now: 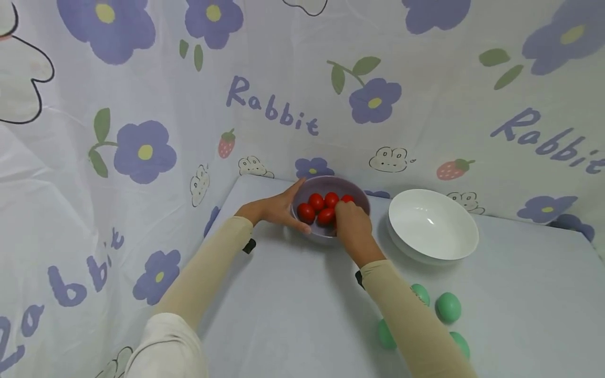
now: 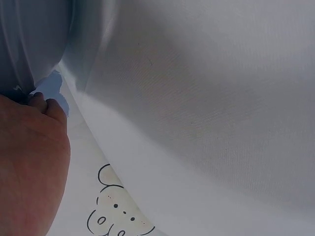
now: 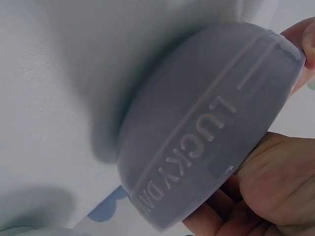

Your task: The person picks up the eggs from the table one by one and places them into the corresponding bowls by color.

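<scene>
Red eggs (image 1: 326, 216) already sit in the purple bowl (image 1: 328, 184), green eggs (image 1: 448, 307) outside — left hand (image 1: 278, 210) splayed around it, right hand (image 1: 353, 226) inside, fingers bent, grip hidden from me.

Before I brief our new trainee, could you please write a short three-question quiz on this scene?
1. True or false: the left hand touches the purple bowl.

2. Fill in the blank: in the right wrist view, the purple bowl's side shows the complete raised word ____.

3. Where are the visible green eggs?
A) In the white bowl
B) In the purple bowl
C) On the table, around the right sleeve

Key: 1. True; 2. LUCKY; 3. C
</scene>
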Available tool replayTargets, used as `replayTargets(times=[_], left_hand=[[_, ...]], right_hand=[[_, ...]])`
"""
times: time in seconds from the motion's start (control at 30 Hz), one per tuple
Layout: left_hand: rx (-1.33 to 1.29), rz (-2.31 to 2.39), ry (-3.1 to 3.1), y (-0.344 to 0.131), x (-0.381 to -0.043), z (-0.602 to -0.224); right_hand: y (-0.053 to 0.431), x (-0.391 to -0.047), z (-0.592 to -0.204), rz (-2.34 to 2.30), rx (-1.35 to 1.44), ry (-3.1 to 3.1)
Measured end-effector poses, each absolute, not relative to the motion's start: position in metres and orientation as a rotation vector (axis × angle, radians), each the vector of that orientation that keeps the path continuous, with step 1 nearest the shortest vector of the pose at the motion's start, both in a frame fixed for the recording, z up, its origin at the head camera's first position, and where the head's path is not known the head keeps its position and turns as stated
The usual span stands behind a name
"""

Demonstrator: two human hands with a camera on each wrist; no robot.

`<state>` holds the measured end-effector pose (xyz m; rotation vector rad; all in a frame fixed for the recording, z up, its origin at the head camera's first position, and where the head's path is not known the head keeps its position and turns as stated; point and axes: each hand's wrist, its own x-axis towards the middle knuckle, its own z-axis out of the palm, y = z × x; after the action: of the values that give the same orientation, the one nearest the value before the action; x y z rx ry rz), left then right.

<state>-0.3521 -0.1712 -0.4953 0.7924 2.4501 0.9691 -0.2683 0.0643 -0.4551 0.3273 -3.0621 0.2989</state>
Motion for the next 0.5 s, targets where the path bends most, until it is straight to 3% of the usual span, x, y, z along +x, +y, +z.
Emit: replayTargets(times=[0.5], left_hand=[[0.779, 0.971, 2.459, -0.1682, -0.3518, -0.4954]], right_hand=[[0.0741, -0.2639, -0.4504, 0.387, 0.359, -3.054]])
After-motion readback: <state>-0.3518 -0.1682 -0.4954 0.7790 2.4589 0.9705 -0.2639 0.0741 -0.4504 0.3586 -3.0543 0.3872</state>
